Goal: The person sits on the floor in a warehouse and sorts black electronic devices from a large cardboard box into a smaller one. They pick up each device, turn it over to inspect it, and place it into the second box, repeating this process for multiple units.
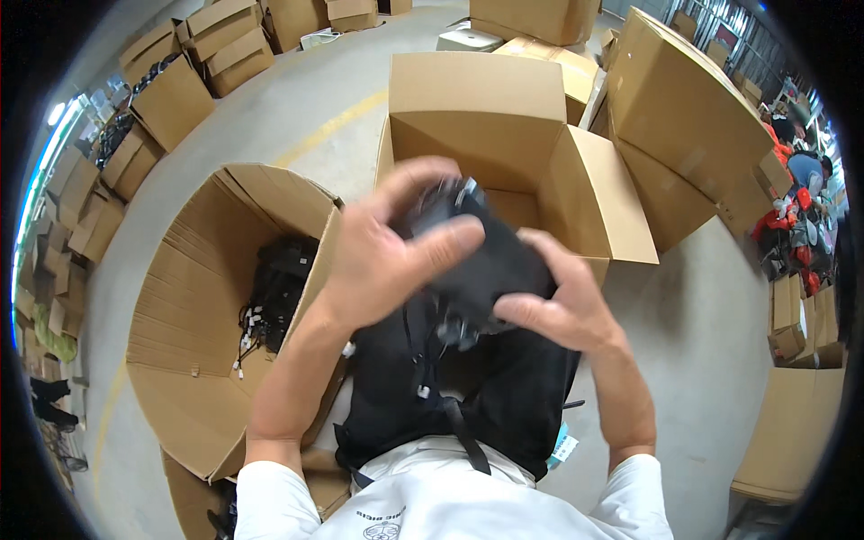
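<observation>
Above my lap I hold a black, boxy part [504, 261], its edges blurred and a small shiny metal piece at its top. My left hand [382, 243] curls round its upper left side, thumb across the front. My right hand [576, 301] grips its lower right end, thumb in front and fingers behind. Thin dark cables with a white connector [423, 391] dangle below it over my black trousers. At my left, similar black parts [283, 279] with white-tipped cables lie piled in an open carton [193, 297].
An open carton [477, 85] stands just ahead, its right flap folded outward. Behind it to the right rise large cartons [675, 108]. More boxes [171, 99] line the far left. On the floor by my right leg lies a light-blue labelled item [562, 447].
</observation>
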`<state>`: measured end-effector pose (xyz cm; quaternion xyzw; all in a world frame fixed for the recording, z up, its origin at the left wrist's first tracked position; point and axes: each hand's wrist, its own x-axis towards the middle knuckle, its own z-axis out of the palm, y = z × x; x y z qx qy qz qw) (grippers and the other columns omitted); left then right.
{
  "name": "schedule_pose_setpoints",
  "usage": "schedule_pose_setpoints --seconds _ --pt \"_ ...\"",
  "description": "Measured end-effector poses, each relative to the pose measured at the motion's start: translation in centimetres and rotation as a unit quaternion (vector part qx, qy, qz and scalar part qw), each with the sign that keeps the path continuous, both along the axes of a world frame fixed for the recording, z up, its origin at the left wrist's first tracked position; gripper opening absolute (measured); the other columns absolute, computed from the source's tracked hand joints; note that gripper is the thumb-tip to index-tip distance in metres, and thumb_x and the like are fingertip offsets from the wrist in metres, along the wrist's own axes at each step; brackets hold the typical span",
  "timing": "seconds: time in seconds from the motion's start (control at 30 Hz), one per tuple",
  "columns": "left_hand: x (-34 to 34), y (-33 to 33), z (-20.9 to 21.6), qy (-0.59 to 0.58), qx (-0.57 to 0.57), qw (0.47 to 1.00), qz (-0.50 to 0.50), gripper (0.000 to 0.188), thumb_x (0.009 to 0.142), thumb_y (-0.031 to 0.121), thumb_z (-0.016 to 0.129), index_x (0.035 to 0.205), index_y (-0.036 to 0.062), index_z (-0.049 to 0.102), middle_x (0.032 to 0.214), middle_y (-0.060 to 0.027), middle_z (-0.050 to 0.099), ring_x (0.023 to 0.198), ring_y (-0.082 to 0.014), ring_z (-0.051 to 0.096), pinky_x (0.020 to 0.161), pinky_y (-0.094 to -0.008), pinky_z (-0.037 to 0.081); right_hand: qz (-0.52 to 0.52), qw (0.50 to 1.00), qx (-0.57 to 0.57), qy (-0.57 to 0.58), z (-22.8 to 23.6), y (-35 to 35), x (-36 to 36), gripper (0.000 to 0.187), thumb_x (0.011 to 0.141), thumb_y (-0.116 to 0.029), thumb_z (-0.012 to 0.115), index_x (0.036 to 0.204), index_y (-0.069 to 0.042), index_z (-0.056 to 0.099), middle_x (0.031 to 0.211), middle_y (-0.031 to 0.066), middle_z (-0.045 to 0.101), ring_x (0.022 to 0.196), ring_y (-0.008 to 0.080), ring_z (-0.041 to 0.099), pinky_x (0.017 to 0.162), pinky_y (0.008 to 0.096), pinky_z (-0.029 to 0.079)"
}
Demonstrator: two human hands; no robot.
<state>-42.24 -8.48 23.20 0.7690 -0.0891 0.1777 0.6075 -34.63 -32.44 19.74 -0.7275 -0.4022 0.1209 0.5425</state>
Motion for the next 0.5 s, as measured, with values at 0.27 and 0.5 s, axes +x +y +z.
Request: schedule_pose_setpoints --seconds 0.27,0.5 --pt "8.4 1.7 -4.2 0.236 -0.147 0.958 -0.067 0.046 0.092 0.01 0.074 0.13 -0.0062 0.053 0.084 -0.0074 0.069 0.078 -0.0155 0.07 0.068 -0.029 0.057 -0.06 0.975 0.185 0.108 1.4 8.1 15.1 0.055 0.097 -0.044 0.073 0.12 0.006 0.062 0.101 0.0068 0.071 0.085 0.01 0.067 0.076 0.027 0.058" --pt "11.4 0.9 -12.3 0.271 -0.314 0.91 -0.02 0.064 0.101 0.016 0.064 0.151 -0.0086 0.034 0.133 -0.0171 0.057 0.122 -0.019 0.059 0.098 -0.0324 0.051 -0.077 0.873 -0.008 0.481 -22.5 13.5 29.1 0.044 0.102 -0.045 0.063 0.112 -0.003 0.068 0.102 0.0094 0.074 0.094 0.0196 0.072 0.079 0.0396 0.06"
